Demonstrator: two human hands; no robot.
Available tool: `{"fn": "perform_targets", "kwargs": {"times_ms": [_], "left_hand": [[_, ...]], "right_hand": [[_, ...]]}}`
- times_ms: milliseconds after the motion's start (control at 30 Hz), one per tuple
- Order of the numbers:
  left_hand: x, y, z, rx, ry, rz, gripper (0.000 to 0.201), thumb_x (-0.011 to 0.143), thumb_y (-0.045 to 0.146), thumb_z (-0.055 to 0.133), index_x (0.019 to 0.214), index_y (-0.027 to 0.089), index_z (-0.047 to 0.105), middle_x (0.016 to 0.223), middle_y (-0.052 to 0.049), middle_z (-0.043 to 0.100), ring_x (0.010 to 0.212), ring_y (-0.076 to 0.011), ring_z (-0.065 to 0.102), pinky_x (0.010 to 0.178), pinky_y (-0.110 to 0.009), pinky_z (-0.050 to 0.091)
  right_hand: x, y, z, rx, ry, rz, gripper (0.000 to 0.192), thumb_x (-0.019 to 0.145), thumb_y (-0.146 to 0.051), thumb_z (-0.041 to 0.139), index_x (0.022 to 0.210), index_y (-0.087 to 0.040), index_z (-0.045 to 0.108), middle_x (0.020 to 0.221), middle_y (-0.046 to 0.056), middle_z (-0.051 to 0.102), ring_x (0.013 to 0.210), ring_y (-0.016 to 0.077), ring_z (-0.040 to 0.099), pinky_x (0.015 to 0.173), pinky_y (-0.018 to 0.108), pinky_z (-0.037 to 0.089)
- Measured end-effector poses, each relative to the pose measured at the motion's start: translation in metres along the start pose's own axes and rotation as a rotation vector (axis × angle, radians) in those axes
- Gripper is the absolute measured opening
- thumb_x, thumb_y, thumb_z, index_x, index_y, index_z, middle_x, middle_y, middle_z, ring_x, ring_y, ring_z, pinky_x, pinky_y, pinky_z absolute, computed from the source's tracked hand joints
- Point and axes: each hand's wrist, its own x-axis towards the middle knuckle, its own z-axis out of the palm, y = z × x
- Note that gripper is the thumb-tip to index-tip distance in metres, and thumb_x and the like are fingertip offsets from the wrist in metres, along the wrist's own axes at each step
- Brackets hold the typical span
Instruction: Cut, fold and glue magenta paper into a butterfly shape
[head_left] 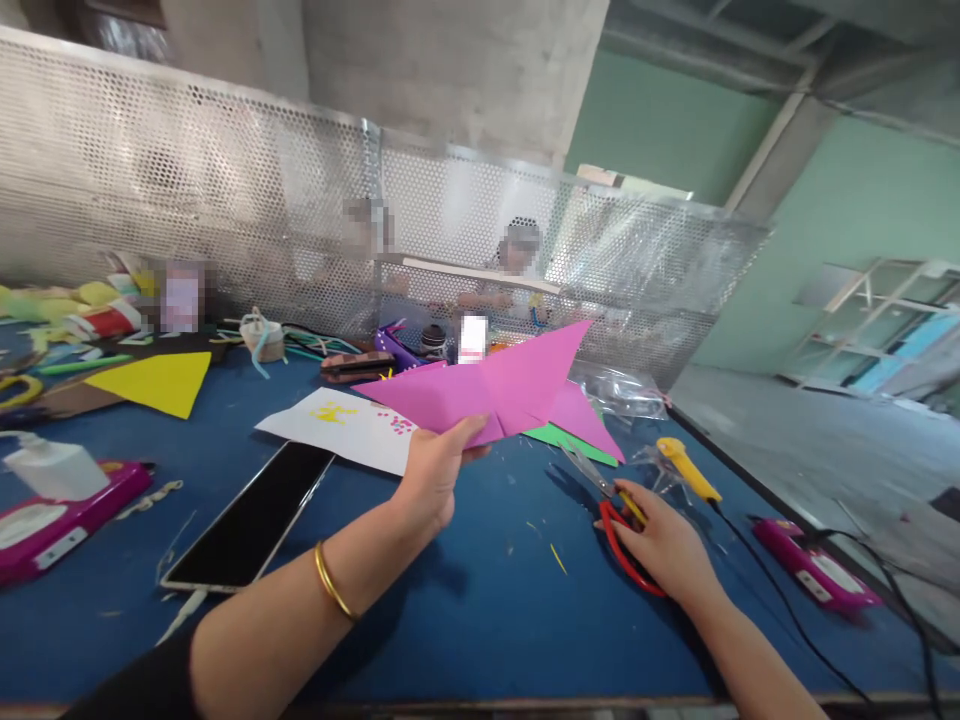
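**Pink folded paper held up, red scissors under the other hand**

Near the counter's front edge, the left hand (435, 475), a gold bangle (334, 582) on its wrist, is raised above the blue felt counter (480, 620); its fingers pinch the lower edge of a folded pink paper sheet with pointed wings (499, 392), which hangs in the air tilted above the counter's middle. Toward the right edge, the right hand (664, 545) lies on a pair of red-handled scissors (619, 520) resting flat on the counter, the fingers curled over the handle loops; whether they grip them I cannot tell. Just beyond the scissors lies a yellow-handled craft knife (688, 468). Left of the raised forearm, a dark-screened tablet (251, 520) lies flat, and past it a white paper sheet with yellow and pink marks (341, 428). A green paper piece (570, 442) shows beneath the pink one. Farther toward the left edge lies a yellow paper triangle (154, 380). Along the far edge stands a perforated metal screen (225, 210).
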Motion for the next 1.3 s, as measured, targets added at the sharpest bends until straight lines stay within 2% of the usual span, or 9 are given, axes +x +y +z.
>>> {"fn": "perform_targets", "kwargs": {"times_ms": [200,367,500,767,967,1133,1200,1233,1300], "left_hand": [[-0.003,-0.001,-0.003,-0.072,0.018,0.021,0.028,0.059,0.020,0.088,0.082,0.010,0.075,0.082,-0.006,0.074,0.073,-0.0170,0.067,0.062,-0.028,0.059],[-0.001,-0.004,-0.011,-0.074,0.051,-0.017,0.037,0.057,0.023,0.089,0.090,0.013,0.075,0.085,-0.006,0.075,0.075,-0.0171,0.069,0.061,-0.026,0.058],[-0.005,-0.002,-0.014,-0.093,0.091,-0.092,0.035,0.061,0.021,0.088,0.092,0.014,0.073,0.086,-0.005,0.075,0.073,-0.0151,0.069,0.060,-0.024,0.057],[-0.016,-0.005,-0.003,-0.152,0.101,-0.167,0.039,0.065,0.026,0.089,0.099,0.017,0.073,0.099,-0.006,0.077,0.080,-0.0166,0.071,0.060,-0.023,0.055],[-0.023,-0.021,0.001,-0.086,0.071,-0.176,0.041,0.067,0.036,0.086,0.102,0.019,0.073,0.105,-0.006,0.077,0.088,-0.0169,0.071,0.065,-0.022,0.055],[-0.045,-0.013,-0.004,0.121,-0.213,-0.266,0.042,0.056,0.032,0.091,0.095,0.019,0.078,0.098,-0.007,0.078,0.080,-0.0177,0.070,0.064,-0.023,0.054],[-0.057,0.009,-0.012,0.274,-0.440,-0.420,0.030,0.050,0.023,0.092,0.075,0.014,0.078,0.073,-0.009,0.075,0.059,-0.0171,0.066,0.049,-0.023,0.048],[-0.062,0.023,-0.016,0.478,-0.681,-0.553,0.017,0.062,0.030,0.085,0.073,0.018,0.079,0.071,-0.006,0.075,0.058,-0.0153,0.066,0.048,-0.020,0.045],[-0.065,0.055,-0.021,0.734,-0.777,-0.590,0.016,0.068,0.036,0.080,0.061,0.023,0.074,0.062,-0.002,0.072,0.051,-0.0119,0.060,0.045,-0.018,0.039]], "right_hand": [[0.000,0.001,0.000,0.187,0.062,0.002,0.056,0.072,-0.053,0.066,0.121,-0.025,0.066,0.101,0.007,0.075,0.089,0.0290,0.071,0.090,0.046,0.053],[-0.001,-0.003,0.000,0.435,0.211,0.067,0.054,0.069,-0.050,0.071,0.117,-0.026,0.063,0.107,0.008,0.072,0.093,0.0288,0.070,0.095,0.048,0.051],[-0.006,-0.035,-0.006,0.670,0.349,0.082,0.057,0.068,-0.051,0.077,0.114,-0.026,0.055,0.096,0.004,0.066,0.091,0.0258,0.067,0.093,0.048,0.053],[0.002,-0.160,0.009,1.037,-0.003,-0.080,0.053,0.070,-0.052,0.081,0.108,-0.025,0.055,0.086,0.002,0.069,0.077,0.0232,0.070,0.067,0.039,0.060],[0.014,-0.186,0.008,1.031,-0.072,-0.087,0.042,0.073,-0.043,0.081,0.102,-0.023,0.058,0.073,-0.002,0.066,0.061,0.0164,0.062,0.058,0.030,0.053],[0.029,-0.161,-0.005,1.000,-0.094,-0.057,0.028,0.076,-0.041,0.076,0.085,-0.022,0.058,0.060,-0.004,0.060,0.054,0.0161,0.061,0.052,0.029,0.050],[0.037,-0.148,-0.011,0.995,-0.115,-0.055,0.027,0.075,-0.040,0.076,0.082,-0.022,0.057,0.058,-0.004,0.060,0.053,0.0158,0.061,0.050,0.028,0.049],[0.040,-0.143,-0.014,0.996,-0.132,-0.058,0.027,0.074,-0.039,0.077,0.081,-0.022,0.057,0.058,-0.004,0.060,0.053,0.0157,0.061,0.050,0.028,0.049],[0.045,-0.134,-0.019,1.004,-0.179,-0.064,0.027,0.073,-0.038,0.077,0.080,-0.022,0.057,0.058,-0.005,0.059,0.053,0.0151,0.061,0.050,0.028,0.050]]}}
